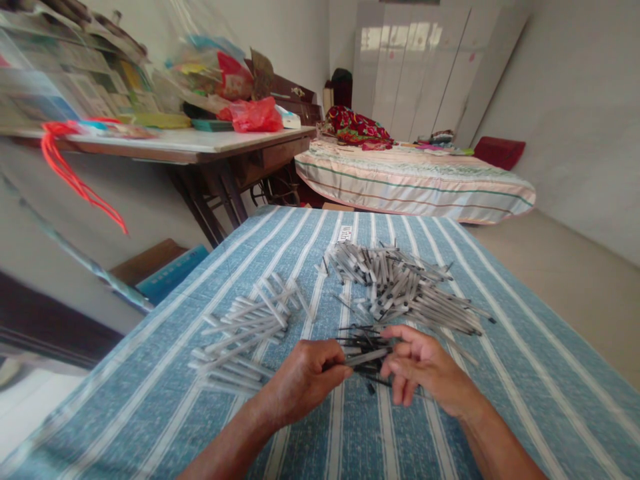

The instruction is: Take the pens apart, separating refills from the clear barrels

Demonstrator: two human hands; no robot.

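My left hand is closed in a pinch on one end of a slim grey tube, which points to the right. At the tube's other end is my right hand, fingers spread and curved; whether a fingertip touches the tube I cannot tell. Beneath both hands lies a small heap of thin black sticks, partly hidden by the fingers. Beyond it rises a large pile of grey tubes with dark ends. Left of my left hand, pale translucent tubes lie loosely crossed over one another.
A blue cloth with white stripes covers the table. At the left stands a desk carrying plastic bags, with a red cord hanging off its edge. Farther back are a bed and a white wardrobe.
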